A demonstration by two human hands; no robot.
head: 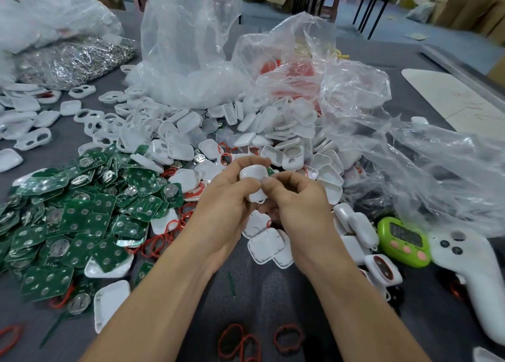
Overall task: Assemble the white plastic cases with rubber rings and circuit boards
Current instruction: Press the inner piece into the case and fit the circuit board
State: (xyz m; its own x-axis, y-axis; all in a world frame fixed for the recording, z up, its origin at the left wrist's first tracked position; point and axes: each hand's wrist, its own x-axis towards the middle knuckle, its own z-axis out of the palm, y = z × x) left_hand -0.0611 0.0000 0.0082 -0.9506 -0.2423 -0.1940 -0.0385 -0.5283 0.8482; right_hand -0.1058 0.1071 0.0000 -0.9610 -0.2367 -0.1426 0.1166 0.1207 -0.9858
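Note:
Both hands hold one white plastic case (254, 180) above the middle of the table. My left hand (228, 195) grips its left side with thumb on top. My right hand (292, 197) pinches its right edge, where a sliver of green circuit board (270, 171) shows. A heap of green circuit boards (82, 211) lies to the left. Loose white case halves (273, 132) pile up behind the hands. Red rubber rings (240, 340) lie on the table near my forearms, and more red rings (158, 241) sit by the boards.
Crumpled clear plastic bags (191, 47) rise at the back and spread to the right (410, 156). A bag of metal clips (73, 61) lies back left. A green timer (403, 241) and a white controller (470, 274) sit right. The table (273, 293) is grey.

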